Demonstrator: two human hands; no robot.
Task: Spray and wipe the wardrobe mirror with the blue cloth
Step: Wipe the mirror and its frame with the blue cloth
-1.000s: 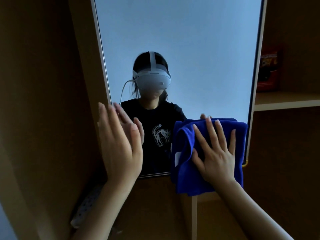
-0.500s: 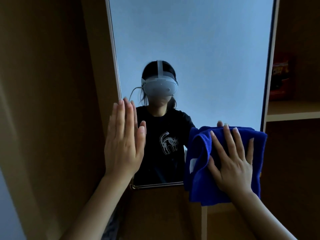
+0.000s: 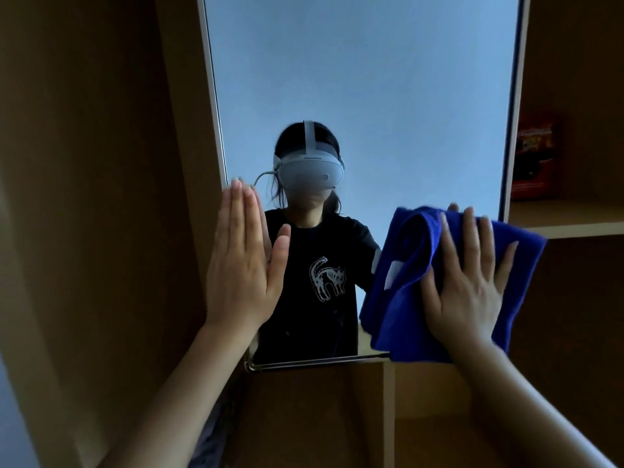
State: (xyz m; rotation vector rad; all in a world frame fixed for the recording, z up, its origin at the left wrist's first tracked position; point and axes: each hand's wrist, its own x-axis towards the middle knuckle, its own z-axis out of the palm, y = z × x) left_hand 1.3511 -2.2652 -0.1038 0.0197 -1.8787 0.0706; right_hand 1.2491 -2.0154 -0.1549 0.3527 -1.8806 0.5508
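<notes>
Right hand (image 3: 467, 285) lies flat on the cloth (image 3: 405, 298), fingers spread, pressing it to the mirror (image 3: 364, 96) at its lower right corner — cloth's right edge laps past the frame onto the wardrobe (image 3: 101, 197). Left hand (image 3: 241, 265) is flat at the mirror's lower left edge, fingers straight and pressed together, thumb apart; holds nothing. Red box (image 3: 533, 157) sits on the shelf (image 3: 567, 219) to the right — upright, label too dim to read.
</notes>
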